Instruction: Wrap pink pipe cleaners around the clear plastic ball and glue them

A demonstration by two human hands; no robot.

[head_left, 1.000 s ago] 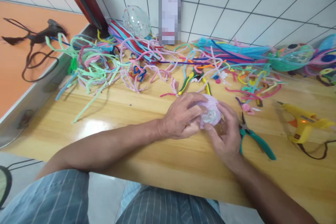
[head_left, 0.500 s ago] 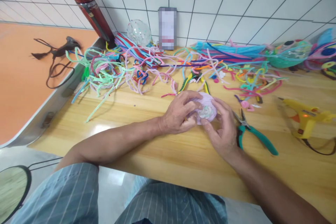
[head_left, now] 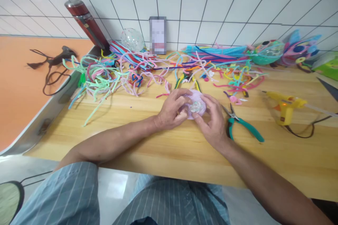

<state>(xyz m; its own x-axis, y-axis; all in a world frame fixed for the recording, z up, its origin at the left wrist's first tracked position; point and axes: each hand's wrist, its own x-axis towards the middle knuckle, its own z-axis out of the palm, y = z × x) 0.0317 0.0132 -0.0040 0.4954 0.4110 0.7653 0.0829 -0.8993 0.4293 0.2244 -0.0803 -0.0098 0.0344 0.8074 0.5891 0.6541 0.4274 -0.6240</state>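
Observation:
A round ball wound in lilac pipe cleaner [head_left: 194,95], with a clear speckled patch showing in its middle, is held between both hands above the wooden table. My left hand [head_left: 174,109] grips its left side with bent fingers. Around the right side curl the fingers of my right hand [head_left: 213,119], the thumb at the lower edge. Green-handled pliers [head_left: 240,121] lie with jaws parted just right of my right hand. Behind the ball, yellow-and-black handled pliers [head_left: 196,85] are partly covered by the ball and pipe cleaners.
Loose pipe cleaners [head_left: 102,79] spread along the back. A yellow glue gun [head_left: 286,107] stands at right with its light on. A phone [head_left: 157,35], a clear speckled ball [head_left: 132,39] and a red flask [head_left: 88,24] stand by the tiled wall. Finished-looking craft figures [head_left: 266,52] sit back right.
The camera view has shifted, so the tabletop things appear further left and more shows at right. Both hands keep hold of the lilac ball, with little change in grip.

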